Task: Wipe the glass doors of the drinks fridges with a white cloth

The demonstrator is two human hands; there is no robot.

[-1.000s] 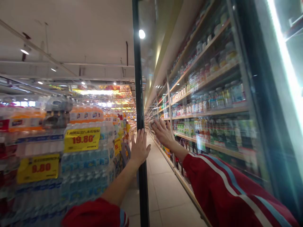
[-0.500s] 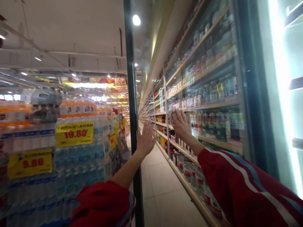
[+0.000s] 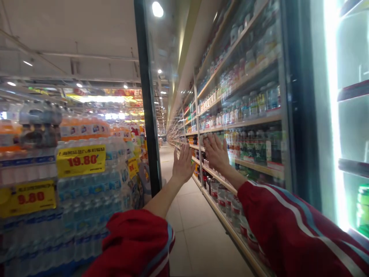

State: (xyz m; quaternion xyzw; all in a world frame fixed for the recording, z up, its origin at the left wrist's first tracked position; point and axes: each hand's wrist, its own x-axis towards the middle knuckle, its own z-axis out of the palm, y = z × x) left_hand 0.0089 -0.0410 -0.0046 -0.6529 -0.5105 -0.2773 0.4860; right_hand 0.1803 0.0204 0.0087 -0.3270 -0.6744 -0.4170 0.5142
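A glass door [image 3: 147,88] with a dark frame stands swung out in front of me, and bottle shelves show through its pane. My left hand [image 3: 183,164] lies flat against the glass near the frame, fingers stretched upward. Beside it, my right hand [image 3: 216,154] also rests spread on the pane, a little higher and to the right. Something small and pale seems to show at its fingertips, too blurred to name. Neither hand is closed around anything. Red sleeves with white and blue stripes cover both forearms.
Shrink-wrapped bottle packs [image 3: 89,188] are stacked on the left with yellow price signs [image 3: 81,160]. Long shelves of bottles [image 3: 253,146] line the right side beyond the glass. A tiled floor [image 3: 198,234] runs between. At far right is a lit cooler interior [image 3: 353,127] with green cans.
My left hand has shifted right along the glass, away from the door frame and closer to my right hand. The view has turned slightly; more of the lit cooler shows, with green cans.
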